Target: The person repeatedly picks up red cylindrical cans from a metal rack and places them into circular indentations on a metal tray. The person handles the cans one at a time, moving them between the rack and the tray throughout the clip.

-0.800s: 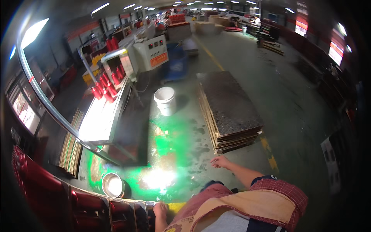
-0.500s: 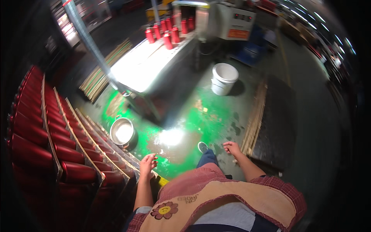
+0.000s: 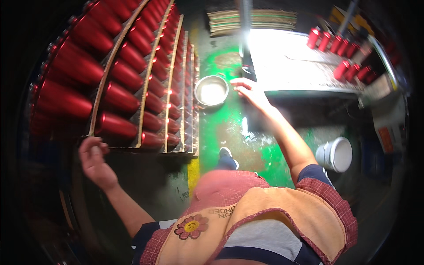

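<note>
My left hand (image 3: 98, 164) is at the near corner of a tall stack of red metallic bottles (image 3: 115, 124), close to the edge of a thin board (image 3: 93, 115). Its fingers are loosely bent and nothing shows in them; whether they touch the board I cannot tell. My right hand (image 3: 251, 93) reaches forward, empty, fingers stretched out, between a round metal pot (image 3: 212, 77) on the floor and the corner of a brightly lit white table (image 3: 276, 57). Red bottles (image 3: 324, 41) stand upright on that table toward its right end.
A white bucket (image 3: 340, 154) stands on the floor at the right. Flat boards (image 3: 251, 22) are stacked beyond the table, and a metal post (image 3: 245, 39) rises at its left corner. The green-painted floor (image 3: 276, 154) looks worn and has shiny patches.
My view has turned left, bringing the bottle stack closer. My left hand has moved out to the stack's corner. My right arm has stretched forward toward the table.
</note>
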### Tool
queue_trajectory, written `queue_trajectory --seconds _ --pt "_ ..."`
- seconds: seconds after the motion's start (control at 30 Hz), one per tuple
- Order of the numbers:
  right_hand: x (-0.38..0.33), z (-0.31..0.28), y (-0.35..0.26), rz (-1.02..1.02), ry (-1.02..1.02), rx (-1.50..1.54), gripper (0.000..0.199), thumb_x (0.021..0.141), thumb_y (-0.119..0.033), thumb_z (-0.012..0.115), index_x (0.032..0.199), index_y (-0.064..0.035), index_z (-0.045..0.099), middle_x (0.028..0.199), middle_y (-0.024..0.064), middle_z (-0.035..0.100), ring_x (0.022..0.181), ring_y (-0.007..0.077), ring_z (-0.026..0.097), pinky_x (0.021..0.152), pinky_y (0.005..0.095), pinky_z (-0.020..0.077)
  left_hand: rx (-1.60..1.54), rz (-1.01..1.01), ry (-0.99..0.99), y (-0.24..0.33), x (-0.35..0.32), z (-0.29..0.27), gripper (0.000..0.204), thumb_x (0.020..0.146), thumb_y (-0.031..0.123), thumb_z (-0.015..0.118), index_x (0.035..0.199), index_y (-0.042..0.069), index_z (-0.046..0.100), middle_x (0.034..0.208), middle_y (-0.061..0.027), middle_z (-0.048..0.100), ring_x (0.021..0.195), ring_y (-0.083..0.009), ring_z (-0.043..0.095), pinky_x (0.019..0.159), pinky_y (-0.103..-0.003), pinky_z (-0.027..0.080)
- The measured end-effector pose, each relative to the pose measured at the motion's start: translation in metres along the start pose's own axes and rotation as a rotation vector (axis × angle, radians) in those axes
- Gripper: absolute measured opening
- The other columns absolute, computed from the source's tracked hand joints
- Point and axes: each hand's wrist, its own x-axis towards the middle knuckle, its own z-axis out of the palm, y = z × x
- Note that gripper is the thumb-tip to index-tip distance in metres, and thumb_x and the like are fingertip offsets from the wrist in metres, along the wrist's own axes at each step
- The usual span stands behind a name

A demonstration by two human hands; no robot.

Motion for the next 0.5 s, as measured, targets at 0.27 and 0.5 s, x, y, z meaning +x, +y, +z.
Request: queue_trajectory --seconds 0.27,0.5 --pt "0.217 0.127 -0.169 -0.829 -0.383 -0.129 0.038 0.09 -0.006 0.062 0.127 -0.0136 0.066 0.124 0.0031 0.064 0.108 0.0115 0.061 0.088 0.0262 0.0511 0.522 0.625 0.276 0.038 0.11 -0.028 0.042 0.102 0.017 0.046 0.14 -0.001 0.046 0.143 -0.0171 0.049 0.131 -0.0282 0.049 0.107 -0.039 0.043" --pt "0.293 0.222 -0.275 -1.217 -0.462 -0.45 0.058 0.092 -0.03 0.066 0.146 -0.0224 0.047 0.155 0.0239 0.031 0.143 0.041 0.028 0.113 0.0565 0.0285 1.058 0.548 0.171 0.067 0.145 -0.015 0.05 0.095 0.026 0.061 0.143 0.015 0.051 0.148 -0.0081 0.047 0.139 -0.0255 0.041 0.115 -0.043 0.033"
